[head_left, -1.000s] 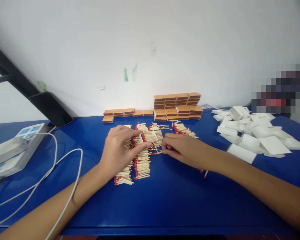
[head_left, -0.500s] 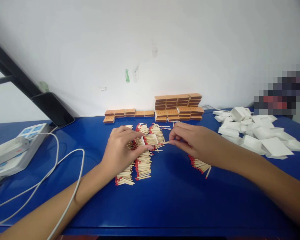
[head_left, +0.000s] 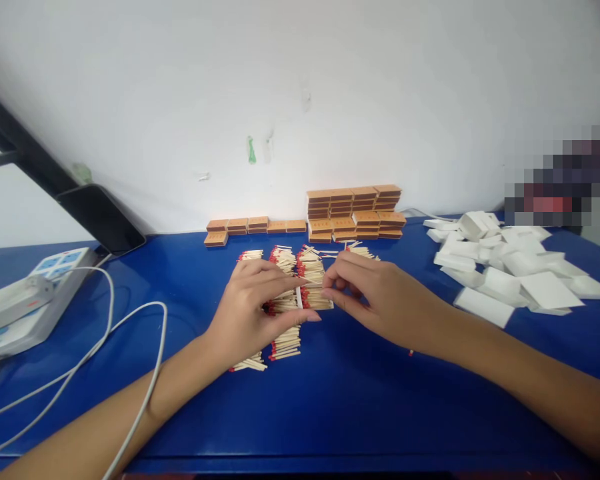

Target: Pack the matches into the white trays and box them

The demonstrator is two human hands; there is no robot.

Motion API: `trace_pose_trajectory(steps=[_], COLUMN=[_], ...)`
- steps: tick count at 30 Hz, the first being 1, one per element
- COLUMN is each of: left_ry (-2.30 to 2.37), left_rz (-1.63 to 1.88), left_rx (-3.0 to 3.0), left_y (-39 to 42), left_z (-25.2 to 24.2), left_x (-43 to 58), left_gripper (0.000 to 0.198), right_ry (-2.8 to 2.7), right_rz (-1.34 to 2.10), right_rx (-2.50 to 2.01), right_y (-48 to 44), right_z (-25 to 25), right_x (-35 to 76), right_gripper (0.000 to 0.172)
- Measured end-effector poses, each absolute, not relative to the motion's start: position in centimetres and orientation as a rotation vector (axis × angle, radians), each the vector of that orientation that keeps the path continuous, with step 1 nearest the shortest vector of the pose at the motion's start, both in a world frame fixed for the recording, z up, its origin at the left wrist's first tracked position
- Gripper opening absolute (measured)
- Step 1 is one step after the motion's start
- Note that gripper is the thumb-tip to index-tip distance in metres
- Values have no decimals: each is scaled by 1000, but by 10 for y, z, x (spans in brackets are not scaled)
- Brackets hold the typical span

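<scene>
My left hand (head_left: 260, 300) grips a small white matchbox tray (head_left: 299, 298) between thumb and fingers. Red-headed matches (head_left: 316, 299) lie in and by the tray, their bare ends toward my right hand (head_left: 363, 283). The right thumb and fingertips are pinched at those match ends; exactly how many they hold is hidden. Around and under the left hand, rows of loose matches (head_left: 286, 343) lie on the blue table (head_left: 330, 400). One red match head (head_left: 411, 353) peeks out below the right wrist.
Orange-brown matchboxes (head_left: 354, 200) are stacked against the wall, with a lower row (head_left: 237, 225) to their left. A heap of white trays (head_left: 505, 267) lies at the right. On the left are a power strip (head_left: 35, 293), a dark phone-like slab (head_left: 103, 217) and a white cable (head_left: 155, 373) crossing my forearm.
My right hand has moved left, bringing the match end it pinched up to the tray. The left hand has shifted slightly right and down with the tray. The view has moved a little.
</scene>
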State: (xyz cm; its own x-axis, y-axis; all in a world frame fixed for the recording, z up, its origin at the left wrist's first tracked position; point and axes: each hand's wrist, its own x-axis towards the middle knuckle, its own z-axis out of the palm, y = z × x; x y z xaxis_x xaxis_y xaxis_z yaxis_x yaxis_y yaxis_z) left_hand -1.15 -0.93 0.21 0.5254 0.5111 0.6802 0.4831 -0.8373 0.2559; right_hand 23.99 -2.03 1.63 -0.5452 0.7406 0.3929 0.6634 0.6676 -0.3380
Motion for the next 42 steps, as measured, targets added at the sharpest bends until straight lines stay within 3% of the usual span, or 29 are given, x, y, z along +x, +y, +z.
trace_pose_trajectory(steps=[10, 29, 42], left_ry=[891, 864, 852], left_rz=[1244, 1222, 1208], left_rx=[2674, 2630, 2652], left_y=[-9, -10, -10], left_z=[3, 4, 4], left_x=[-11, -11, -10], left_gripper=[42, 40, 41], right_ry=[-2350, -2352, -2356], right_rz=[309, 294, 321], right_rx=[-1058, -979, -936], right_y=[-19, -19, -22], right_z=[16, 14, 13], right_x=[239, 241, 239], right_gripper=[18, 9, 17])
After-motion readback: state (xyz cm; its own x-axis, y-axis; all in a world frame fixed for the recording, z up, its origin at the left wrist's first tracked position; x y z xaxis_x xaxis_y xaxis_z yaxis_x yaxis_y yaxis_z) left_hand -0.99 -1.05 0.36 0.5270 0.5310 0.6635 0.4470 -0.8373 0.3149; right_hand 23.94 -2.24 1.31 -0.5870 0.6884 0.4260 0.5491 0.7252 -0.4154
